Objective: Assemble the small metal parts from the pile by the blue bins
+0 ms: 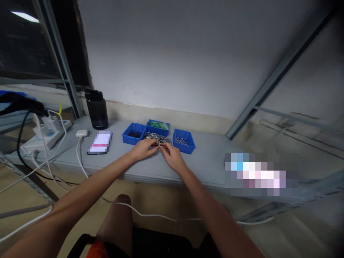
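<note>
Mid-counter (209, 154), the fingers of the left hand (144, 148) and right hand (172, 154) bunch nearly tip to tip, their grip indiscernible; just beyond lie metal pieces (157, 136) among blue trays (185, 147); behind, a pale wall (174, 71) rises between metal posts (276, 79).

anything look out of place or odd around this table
Mainly the cables: they loop untidily around the power strip at the left end of the table, and a white cable sags below the front edge near the person's leg, where it could snag.
</note>
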`<state>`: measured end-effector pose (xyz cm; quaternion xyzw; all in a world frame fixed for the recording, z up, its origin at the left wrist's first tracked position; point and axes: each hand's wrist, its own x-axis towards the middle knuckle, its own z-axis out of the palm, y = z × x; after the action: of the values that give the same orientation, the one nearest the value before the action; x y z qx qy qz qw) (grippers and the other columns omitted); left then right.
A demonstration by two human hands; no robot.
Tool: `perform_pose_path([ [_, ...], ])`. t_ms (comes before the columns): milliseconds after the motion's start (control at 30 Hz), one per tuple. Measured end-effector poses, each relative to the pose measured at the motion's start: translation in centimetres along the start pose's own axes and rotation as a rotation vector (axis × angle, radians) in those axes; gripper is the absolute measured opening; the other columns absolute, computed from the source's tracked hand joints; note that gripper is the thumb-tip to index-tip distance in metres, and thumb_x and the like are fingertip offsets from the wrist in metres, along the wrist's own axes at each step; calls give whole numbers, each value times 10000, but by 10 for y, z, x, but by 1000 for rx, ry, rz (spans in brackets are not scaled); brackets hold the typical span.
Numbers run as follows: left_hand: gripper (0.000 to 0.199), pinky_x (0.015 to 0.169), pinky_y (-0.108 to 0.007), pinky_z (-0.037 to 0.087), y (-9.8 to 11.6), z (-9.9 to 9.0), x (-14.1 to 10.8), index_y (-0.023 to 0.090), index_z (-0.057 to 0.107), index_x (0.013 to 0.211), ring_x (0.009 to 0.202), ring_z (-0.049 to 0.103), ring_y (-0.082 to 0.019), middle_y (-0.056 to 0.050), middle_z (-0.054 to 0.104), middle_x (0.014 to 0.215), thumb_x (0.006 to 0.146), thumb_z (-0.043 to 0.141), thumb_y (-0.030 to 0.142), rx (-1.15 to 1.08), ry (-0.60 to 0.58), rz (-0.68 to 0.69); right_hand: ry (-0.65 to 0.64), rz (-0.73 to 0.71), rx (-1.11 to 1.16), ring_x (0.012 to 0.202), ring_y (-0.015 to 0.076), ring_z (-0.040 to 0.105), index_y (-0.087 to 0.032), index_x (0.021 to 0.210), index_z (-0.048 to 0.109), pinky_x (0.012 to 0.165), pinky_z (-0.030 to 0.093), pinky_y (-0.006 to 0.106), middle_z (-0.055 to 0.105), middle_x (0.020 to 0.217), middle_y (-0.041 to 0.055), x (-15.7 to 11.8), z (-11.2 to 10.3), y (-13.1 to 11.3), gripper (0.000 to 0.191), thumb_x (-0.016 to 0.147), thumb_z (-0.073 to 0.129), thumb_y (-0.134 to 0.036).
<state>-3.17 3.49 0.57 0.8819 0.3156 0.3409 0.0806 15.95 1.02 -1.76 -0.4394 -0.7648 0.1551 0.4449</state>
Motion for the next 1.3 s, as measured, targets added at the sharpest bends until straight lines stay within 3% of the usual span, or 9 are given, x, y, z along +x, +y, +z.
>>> perform_pose_path([
  [167, 129, 777, -289, 500, -2, 1, 0, 194, 657, 943, 868, 625, -182, -41, 679, 886, 905, 571, 282, 114, -52, 9, -37, -3, 23, 810, 192, 666, -212, 946, 666, 772, 524, 316, 732, 915, 61, 0, -1, -3, 194, 906, 515, -327],
  [600, 75, 749, -260, 476, 1, 4, 1, 173, 680, 881, 804, 622, -165, -33, 690, 842, 839, 643, 223, 19, -91, -6, -166, 102, 154, 713, 173, 643, -186, 840, 650, 708, 515, 306, 707, 757, 33, 4, -1, 8, 214, 880, 521, -352],
  [833, 105, 655, -238, 451, -2, 5, 3, 146, 690, 880, 703, 610, -146, -28, 696, 785, 837, 600, 179, -59, -134, -55, -4, 48, 105, 714, 175, 630, -194, 884, 651, 687, 507, 295, 701, 791, 37, 1, -1, 2, 201, 827, 589, -377],
  [967, 96, 660, -235, 449, -3, 8, 3, 152, 689, 824, 711, 624, -154, -33, 696, 763, 812, 597, 126, -22, -179, -17, -32, -20, -27, 686, 174, 617, -209, 835, 655, 692, 501, 296, 686, 752, 32, 0, 0, -7, 133, 831, 595, -328],
  [1133, 81, 676, -254, 471, -2, 6, 2, 154, 686, 842, 720, 622, -160, -36, 695, 781, 826, 607, 169, -11, -124, -32, 14, 16, 18, 731, 194, 646, -215, 810, 668, 703, 511, 306, 722, 798, 51, 2, -1, -4, 179, 847, 551, -347],
  [1300, 168, 736, -272, 495, 0, -1, 0, 169, 675, 995, 774, 628, -157, -44, 699, 873, 873, 573, 222, -3, 0, -24, 32, 88, 125, 771, 211, 672, -207, 841, 681, 714, 523, 317, 741, 819, 55, 3, -3, 4, 210, 816, 576, -387],
])
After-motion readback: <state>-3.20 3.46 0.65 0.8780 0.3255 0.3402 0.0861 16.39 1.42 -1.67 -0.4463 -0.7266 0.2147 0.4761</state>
